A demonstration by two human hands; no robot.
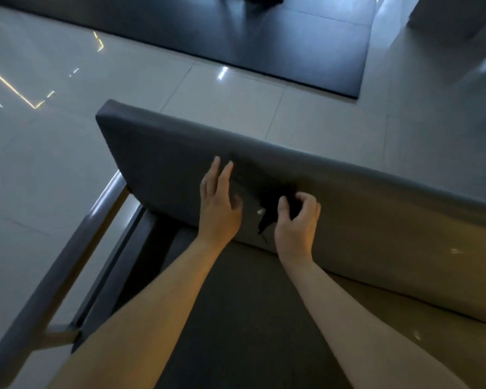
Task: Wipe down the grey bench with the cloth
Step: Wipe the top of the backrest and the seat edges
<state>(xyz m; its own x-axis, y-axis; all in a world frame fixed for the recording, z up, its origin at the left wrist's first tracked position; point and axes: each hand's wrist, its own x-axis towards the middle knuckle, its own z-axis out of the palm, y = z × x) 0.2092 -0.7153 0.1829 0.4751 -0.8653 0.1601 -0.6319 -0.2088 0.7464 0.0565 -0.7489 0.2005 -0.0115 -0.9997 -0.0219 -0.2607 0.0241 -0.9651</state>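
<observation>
1. Floor (54,164): pale glossy tiles with light reflections, around the bench on the far and left sides.
2. Bench (157,153): grey and padded, its backrest upright and running from upper left to right; the seat (236,304) lies below it, under both forearms.
3. Mat (264,43): dark, flat on the floor beyond the bench.
4. Armrest (68,262): grey rail along the bench's left end.
5. Left hand (218,203): fingers straight and spread, flat against the backrest, just left of the cloth.
6. Right hand (296,223): fingers and thumb curled, pinching the cloth.
7. Cloth (272,209): dark, crumpled, against the backrest between the two hands.
</observation>
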